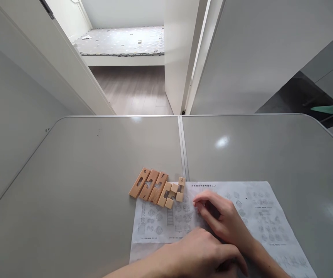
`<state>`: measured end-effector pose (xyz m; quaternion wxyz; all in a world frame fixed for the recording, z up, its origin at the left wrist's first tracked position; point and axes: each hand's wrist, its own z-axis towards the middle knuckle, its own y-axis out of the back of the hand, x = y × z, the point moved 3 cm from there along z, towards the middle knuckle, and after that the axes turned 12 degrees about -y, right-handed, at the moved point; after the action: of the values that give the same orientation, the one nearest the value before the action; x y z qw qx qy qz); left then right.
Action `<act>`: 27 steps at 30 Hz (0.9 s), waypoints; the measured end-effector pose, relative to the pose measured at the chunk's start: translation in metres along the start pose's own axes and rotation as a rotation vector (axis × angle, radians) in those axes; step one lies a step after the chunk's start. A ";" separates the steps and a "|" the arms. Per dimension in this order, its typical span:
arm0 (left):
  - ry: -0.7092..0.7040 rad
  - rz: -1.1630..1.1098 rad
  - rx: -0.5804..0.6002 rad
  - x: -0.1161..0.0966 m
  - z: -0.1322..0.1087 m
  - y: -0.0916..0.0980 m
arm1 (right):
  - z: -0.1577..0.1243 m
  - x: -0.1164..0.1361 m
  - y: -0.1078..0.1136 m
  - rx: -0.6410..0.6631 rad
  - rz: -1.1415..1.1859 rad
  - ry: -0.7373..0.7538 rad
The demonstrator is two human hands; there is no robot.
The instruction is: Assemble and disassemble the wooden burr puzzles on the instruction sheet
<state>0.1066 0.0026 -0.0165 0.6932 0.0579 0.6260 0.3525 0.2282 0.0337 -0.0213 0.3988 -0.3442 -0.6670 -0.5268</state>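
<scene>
Several flat wooden puzzle pieces point(157, 188), some with numbers on them, lie side by side at the top left corner of a printed instruction sheet point(259, 208) on the grey table point(82, 173). My right hand point(221, 218) rests on the sheet with its fingers curled down against the paper, fingertips a short way right of the pieces. Nothing shows between those fingers. My left hand point(201, 253) lies lower on the sheet, knuckles up, fingers folded under toward the right wrist. What the left fingers hold, if anything, is hidden.
A seam point(183, 154) splits the table into two halves. Beyond the far edge stand white partition walls point(241, 54) and an open doorway point(131, 85) to a room with wood flooring and a mattress point(120, 40). A dark gap lies at the right.
</scene>
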 end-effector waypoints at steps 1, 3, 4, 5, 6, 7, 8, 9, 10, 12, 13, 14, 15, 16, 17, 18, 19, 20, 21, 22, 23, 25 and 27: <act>0.003 0.001 0.001 0.000 -0.001 -0.001 | 0.000 0.000 0.000 0.003 0.001 0.002; 0.008 0.006 -0.001 0.001 -0.001 -0.002 | 0.000 0.001 0.000 0.006 0.003 0.007; 0.010 0.006 -0.002 0.001 -0.001 -0.001 | 0.000 0.001 0.000 0.006 0.003 0.009; 0.010 0.003 -0.003 0.001 -0.001 -0.001 | 0.001 0.001 0.000 0.006 0.005 0.010; 0.009 -0.003 -0.001 0.001 0.000 0.000 | 0.001 0.002 0.000 0.004 0.008 0.012; 0.009 -0.012 0.004 0.001 0.000 0.002 | 0.001 0.002 0.000 0.004 0.011 0.013; 0.010 -0.025 0.013 0.000 0.001 0.004 | 0.001 0.002 0.000 0.005 0.012 0.011; 0.011 -0.040 0.027 0.000 0.001 0.006 | 0.001 0.002 -0.001 0.006 0.012 0.009; 0.013 -0.054 0.044 -0.001 0.001 0.008 | 0.001 0.002 -0.001 0.008 0.012 0.008; 0.017 -0.082 0.077 0.000 0.000 0.010 | 0.001 0.002 -0.001 0.008 0.010 0.006; 0.018 -0.093 0.089 0.001 -0.001 0.010 | 0.001 0.002 -0.001 0.006 0.011 0.007; 0.019 -0.100 0.093 0.002 -0.002 0.008 | 0.001 0.002 -0.001 0.006 0.013 0.008; 0.017 -0.106 0.091 0.005 -0.004 0.005 | 0.001 0.002 -0.001 0.006 0.015 0.009; 0.008 -0.106 0.087 0.007 -0.005 0.002 | 0.001 0.002 -0.001 0.007 0.017 0.008; -0.007 -0.104 0.077 0.009 -0.006 -0.002 | 0.001 0.003 -0.001 0.007 0.020 0.008; -0.022 -0.099 0.073 0.012 -0.007 -0.006 | 0.001 0.003 -0.001 0.008 0.023 0.006; -0.035 -0.093 0.072 0.014 -0.008 -0.009 | 0.001 0.003 -0.001 0.007 0.025 0.003; -0.044 -0.089 0.075 0.016 -0.008 -0.012 | 0.002 0.003 -0.001 0.004 0.026 -0.001; -0.049 -0.086 0.079 0.017 -0.008 -0.014 | 0.002 0.003 -0.001 0.002 0.026 -0.002; -0.052 -0.085 0.081 0.018 -0.008 -0.015 | 0.002 0.003 -0.001 0.002 0.026 -0.002; -0.052 -0.084 0.080 0.018 -0.008 -0.016 | 0.002 0.003 -0.001 0.002 0.025 0.001; -0.047 -0.082 0.072 0.018 -0.007 -0.015 | 0.002 0.003 -0.001 0.004 0.025 0.009; -0.045 -0.074 0.066 0.018 -0.007 -0.014 | 0.002 0.004 -0.001 0.001 0.025 0.012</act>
<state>0.1051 -0.0004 -0.0405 0.7173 0.0653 0.6234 0.3044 0.2254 0.0355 -0.0188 0.4096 -0.3493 -0.6607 -0.5232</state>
